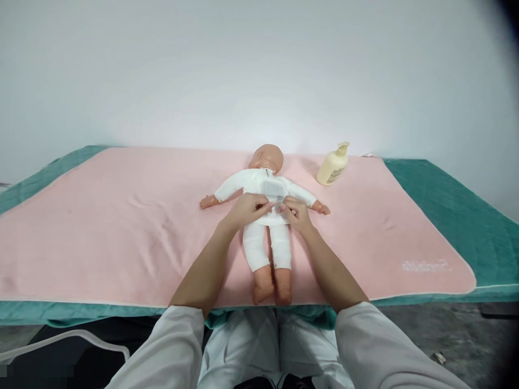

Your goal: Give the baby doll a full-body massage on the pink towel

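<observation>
- Doll (253,183): lies flat along the middle of the pink towel (121,216), head away from me, bare feet toward me near the front edge, arms spread to both sides.
- White garment (255,251): covers the doll's trunk, arms and legs. A pale grey patch (272,189) sits on the trunk just above my fingertips.
- My left hand (249,208): rests on the doll's waist, fingers curled and drawn together, pinching the garment's cloth at the lower edge of the patch.
- My right hand (297,212): lies just beside the left on the same waistline, fingertips likewise pressed together on the cloth. The two hands nearly touch at mid-body.
- Pump bottle (333,165): cream-coloured, standing tilted on the towel to the right of the doll's head, well apart from both hands. Its label carries small print too fine to read.
- Writing (425,265): white script on the towel's near right corner, too blurred to read.
- Tabletop (446,216): has a teal cover that shows beyond the towel on the left, right and front edges. Wide bare towel lies to either side of the doll, more on the left.
- Wall (259,65): plain and pale, close behind the far edge.
- My white sleeves (170,346): cross the front edge below the doll's feet.
</observation>
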`<act>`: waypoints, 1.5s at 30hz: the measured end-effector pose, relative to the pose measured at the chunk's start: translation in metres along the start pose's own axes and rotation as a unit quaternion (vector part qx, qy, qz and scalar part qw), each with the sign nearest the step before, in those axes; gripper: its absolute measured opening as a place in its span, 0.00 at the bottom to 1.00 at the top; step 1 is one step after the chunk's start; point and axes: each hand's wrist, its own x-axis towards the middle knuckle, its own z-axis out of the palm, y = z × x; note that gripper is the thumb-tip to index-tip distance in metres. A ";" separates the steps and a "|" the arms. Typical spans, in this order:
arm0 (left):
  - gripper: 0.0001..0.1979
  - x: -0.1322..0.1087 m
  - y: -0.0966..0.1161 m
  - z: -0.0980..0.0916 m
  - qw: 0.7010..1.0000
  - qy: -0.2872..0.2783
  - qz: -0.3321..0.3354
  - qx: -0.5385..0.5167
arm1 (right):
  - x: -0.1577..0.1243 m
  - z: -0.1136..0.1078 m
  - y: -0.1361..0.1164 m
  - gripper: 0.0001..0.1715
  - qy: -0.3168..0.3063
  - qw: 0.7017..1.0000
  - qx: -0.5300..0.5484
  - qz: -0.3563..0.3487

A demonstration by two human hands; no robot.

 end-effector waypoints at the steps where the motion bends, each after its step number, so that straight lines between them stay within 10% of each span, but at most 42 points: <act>1: 0.24 0.000 0.000 0.000 1.000 -0.003 -0.002 0.004 | -0.005 0.000 0.000 0.25 -0.005 1.000 0.007 0.002; 13: 0.22 0.001 0.002 -0.001 0.998 -0.053 -0.001 0.036 | -0.015 -0.003 0.005 0.23 -0.074 0.995 0.019 0.061; 22: 0.18 0.001 -0.005 0.000 0.988 0.057 0.111 0.090 | -0.011 -0.005 0.001 0.22 0.001 0.998 0.016 0.061; 45: 0.17 0.005 -0.015 0.007 0.985 0.072 0.124 0.094 | -0.008 -0.004 0.002 0.19 0.000 0.996 0.017 0.084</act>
